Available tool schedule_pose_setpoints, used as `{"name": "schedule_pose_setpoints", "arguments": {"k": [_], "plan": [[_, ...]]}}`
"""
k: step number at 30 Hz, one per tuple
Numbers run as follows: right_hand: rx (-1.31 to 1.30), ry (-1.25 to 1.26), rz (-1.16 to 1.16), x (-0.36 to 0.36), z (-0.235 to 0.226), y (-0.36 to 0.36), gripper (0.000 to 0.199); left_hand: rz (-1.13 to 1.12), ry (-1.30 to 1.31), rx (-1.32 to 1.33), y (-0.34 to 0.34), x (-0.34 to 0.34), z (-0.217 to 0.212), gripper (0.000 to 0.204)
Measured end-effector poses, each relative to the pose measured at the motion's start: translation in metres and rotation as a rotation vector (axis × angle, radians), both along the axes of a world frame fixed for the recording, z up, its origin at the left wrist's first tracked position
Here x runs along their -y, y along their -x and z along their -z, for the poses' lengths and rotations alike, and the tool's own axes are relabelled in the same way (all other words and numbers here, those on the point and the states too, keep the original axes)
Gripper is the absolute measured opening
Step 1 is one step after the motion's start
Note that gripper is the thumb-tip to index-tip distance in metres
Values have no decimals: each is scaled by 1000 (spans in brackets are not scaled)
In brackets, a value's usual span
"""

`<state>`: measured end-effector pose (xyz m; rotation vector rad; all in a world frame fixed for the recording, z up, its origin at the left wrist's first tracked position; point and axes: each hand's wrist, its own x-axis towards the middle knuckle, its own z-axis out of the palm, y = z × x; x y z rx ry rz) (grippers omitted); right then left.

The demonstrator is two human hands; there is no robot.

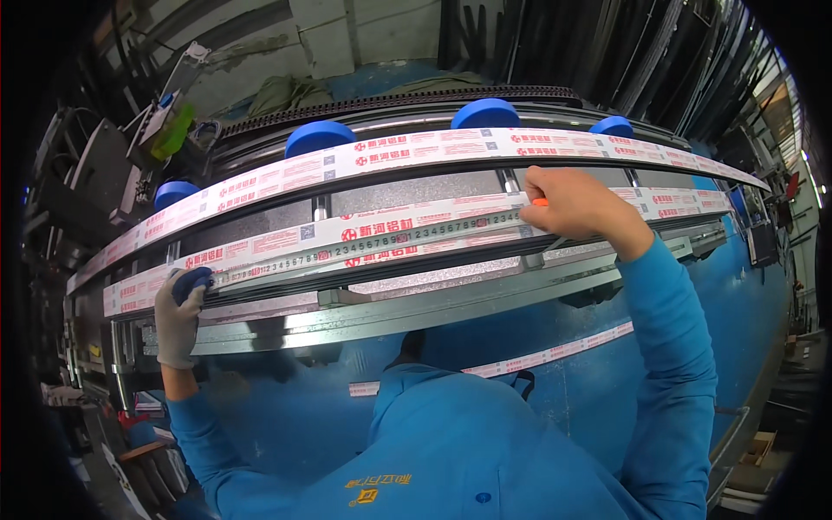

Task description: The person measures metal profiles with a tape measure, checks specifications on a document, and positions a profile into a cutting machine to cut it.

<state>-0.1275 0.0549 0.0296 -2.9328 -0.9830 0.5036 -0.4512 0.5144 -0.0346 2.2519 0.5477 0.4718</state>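
A tape measure blade [364, 246] lies stretched along a long, film-wrapped profile [269, 238] with red print on white. My left hand [178, 322], in a pale glove with dark blue fingers, pinches the blade at its low-number end. At the other end, my bare right hand [576, 204] is closed over the profile, where the blade runs into it. A bit of orange [540, 202] shows between its fingers; the rest of what it grips is hidden. Behind lies a second wrapped profile [407, 152], parallel to the first.
Several blue round rollers [485, 113] stand along the far side. A metal rail [416, 302] borders the bench's near edge. Another wrapped strip [555, 351] lies lower down, over the blue floor [598, 390]. Dark long bars [641, 52] lean at the back right.
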Motion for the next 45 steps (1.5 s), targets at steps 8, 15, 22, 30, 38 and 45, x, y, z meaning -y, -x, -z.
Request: {"name": "schedule_pose_setpoints", "arguments": {"k": [8, 15, 22, 30, 38, 45], "plan": [[-60, 198, -84, 3, -8, -13, 35, 1, 14, -27, 2, -2, 1, 26], [-155, 326, -71, -5, -21, -19, 42, 0, 6, -35, -1, 1, 1, 26], [-187, 293, -45, 3, -17, -25, 45, -17, -33, -30, 4, -1, 1, 27], [-132, 432, -25, -8, -10, -28, 48, -9, -33, -50, 6, -13, 10, 27], [-196, 462, 38, -15, -15, -28, 59, -6, -38, -49, 7, -14, 11, 27], [-215, 484, 35, -15, -8, -34, 67, 10, -8, -39, 5, -11, 9, 26]]}}
